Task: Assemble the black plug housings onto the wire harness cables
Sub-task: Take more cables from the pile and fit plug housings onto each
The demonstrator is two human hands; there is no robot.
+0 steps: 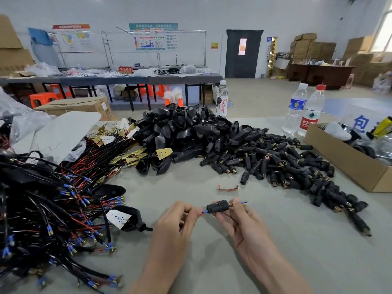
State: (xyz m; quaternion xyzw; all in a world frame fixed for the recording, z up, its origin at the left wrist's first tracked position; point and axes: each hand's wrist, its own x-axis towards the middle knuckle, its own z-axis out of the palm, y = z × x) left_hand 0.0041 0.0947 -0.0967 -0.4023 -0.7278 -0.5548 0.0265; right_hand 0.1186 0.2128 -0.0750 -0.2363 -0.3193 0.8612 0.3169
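Observation:
My right hand (235, 221) holds a black plug housing (218, 206) with a copper spring at its right end. A thin wire with blue terminals (243, 202) passes through it and sticks out on the right. My left hand (180, 217) pinches the red and blue wire (202, 213) just left of the housing. That cable runs left to a black lamp shell with a white LED board (125, 218). A heap of small black plug housings (282, 166) lies to the right, and a tangle of wire harness cables (53, 209) fills the left.
A pile of larger black shells (186, 132) sits at the table's middle back. A loose copper clip (228, 188) lies just beyond my hands. A cardboard box (347, 160) stands at the right, with water bottles (311, 111) behind it. White plastic bags (63, 132) lie at the left.

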